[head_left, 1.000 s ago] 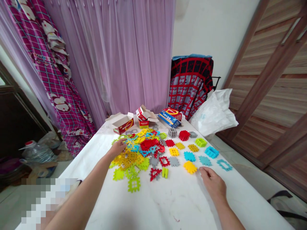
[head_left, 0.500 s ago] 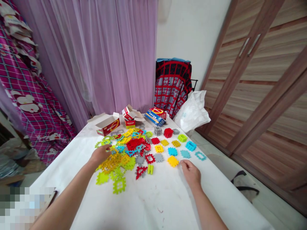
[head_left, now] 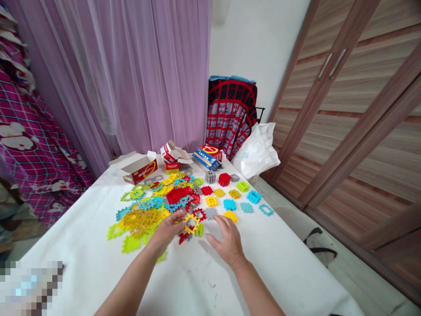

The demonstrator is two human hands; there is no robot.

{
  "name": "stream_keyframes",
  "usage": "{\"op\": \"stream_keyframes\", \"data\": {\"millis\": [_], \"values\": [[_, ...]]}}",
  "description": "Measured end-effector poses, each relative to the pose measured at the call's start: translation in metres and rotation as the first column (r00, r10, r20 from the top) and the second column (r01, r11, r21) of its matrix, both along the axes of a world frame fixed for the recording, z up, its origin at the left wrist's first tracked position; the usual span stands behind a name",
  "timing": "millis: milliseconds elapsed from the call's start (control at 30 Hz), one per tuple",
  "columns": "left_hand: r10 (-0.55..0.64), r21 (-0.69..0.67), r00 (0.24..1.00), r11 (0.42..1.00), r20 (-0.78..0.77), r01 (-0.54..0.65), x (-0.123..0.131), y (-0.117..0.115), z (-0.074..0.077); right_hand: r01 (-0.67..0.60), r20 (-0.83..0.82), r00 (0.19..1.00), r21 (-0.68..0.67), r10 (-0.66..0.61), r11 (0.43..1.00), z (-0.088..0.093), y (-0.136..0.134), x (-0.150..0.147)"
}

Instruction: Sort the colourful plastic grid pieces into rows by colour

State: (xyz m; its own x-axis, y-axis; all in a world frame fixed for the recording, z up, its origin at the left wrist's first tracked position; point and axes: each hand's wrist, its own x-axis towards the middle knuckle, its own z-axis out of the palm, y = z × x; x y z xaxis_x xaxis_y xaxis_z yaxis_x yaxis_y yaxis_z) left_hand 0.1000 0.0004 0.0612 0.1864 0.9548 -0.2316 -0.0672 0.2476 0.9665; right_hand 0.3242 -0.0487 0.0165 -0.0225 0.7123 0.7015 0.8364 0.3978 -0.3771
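Note:
A heap of flat, toothed plastic building pieces [head_left: 154,208] in yellow, green, blue, red and grey lies on the white table [head_left: 204,281]. My left hand [head_left: 169,230] pinches a yellow square frame piece [head_left: 191,223] just above the heap's near edge. My right hand [head_left: 226,239] hovers beside it, fingers spread, holding nothing. Sorted stacks of pieces [head_left: 230,193] stand in rows to the right of the heap.
Opened red and white cartons [head_left: 140,169] and a blue box [head_left: 205,156] stand at the table's far end. A white plastic bag [head_left: 258,149] and a red patterned cloth [head_left: 230,116] are behind. Purple curtains hang at the back; wooden doors are on the right.
My left hand left the heap's far left side, came toward me and took up a yellow frame piece. My right hand slid left toward it. The view shifted right.

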Motion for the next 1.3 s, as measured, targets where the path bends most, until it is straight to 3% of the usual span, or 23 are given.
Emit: {"op": "stream_keyframes", "data": {"millis": [233,533,633,700,833,933,1100,1300], "values": [[-0.009,-0.013,0.999,1.000,0.036,0.009,0.003,-0.001,0.000,-0.047,0.090,0.994,-0.111,0.057,0.993,0.012,-0.002,-0.031],[0.004,0.070,1.000,0.998,-0.026,-0.002,0.001,-0.001,0.002,0.030,0.053,0.998,-0.066,-0.026,0.997,0.009,0.001,-0.039],[0.083,0.133,0.993,0.988,-0.078,-0.072,-0.018,-0.001,0.002,0.197,0.025,0.980,-0.055,-0.196,0.979,0.008,0.013,-0.024],[0.175,0.219,0.975,0.965,-0.138,-0.143,-0.038,-0.006,-0.002,0.349,0.017,0.937,-0.078,-0.349,0.934,0.010,0.025,-0.013],[0.488,0.555,0.818,0.789,-0.304,-0.264,-0.076,-0.024,-0.016,0.529,0.073,0.848,-0.176,-0.525,0.830,0.015,0.054,-0.001],[0.584,0.618,0.747,0.725,-0.319,-0.303,-0.092,-0.035,-0.026,0.577,0.127,0.816,-0.236,-0.564,0.782,0.017,0.068,-0.003],[0.607,0.584,0.751,0.718,-0.260,-0.378,-0.097,-0.035,-0.036,0.635,0.169,0.771,-0.256,-0.613,0.729,0.014,0.076,-0.007],[0.596,0.555,0.760,0.737,-0.261,-0.387,-0.092,-0.037,-0.033,0.620,0.197,0.784,-0.199,-0.588,0.759,0.012,0.078,-0.007]]}}
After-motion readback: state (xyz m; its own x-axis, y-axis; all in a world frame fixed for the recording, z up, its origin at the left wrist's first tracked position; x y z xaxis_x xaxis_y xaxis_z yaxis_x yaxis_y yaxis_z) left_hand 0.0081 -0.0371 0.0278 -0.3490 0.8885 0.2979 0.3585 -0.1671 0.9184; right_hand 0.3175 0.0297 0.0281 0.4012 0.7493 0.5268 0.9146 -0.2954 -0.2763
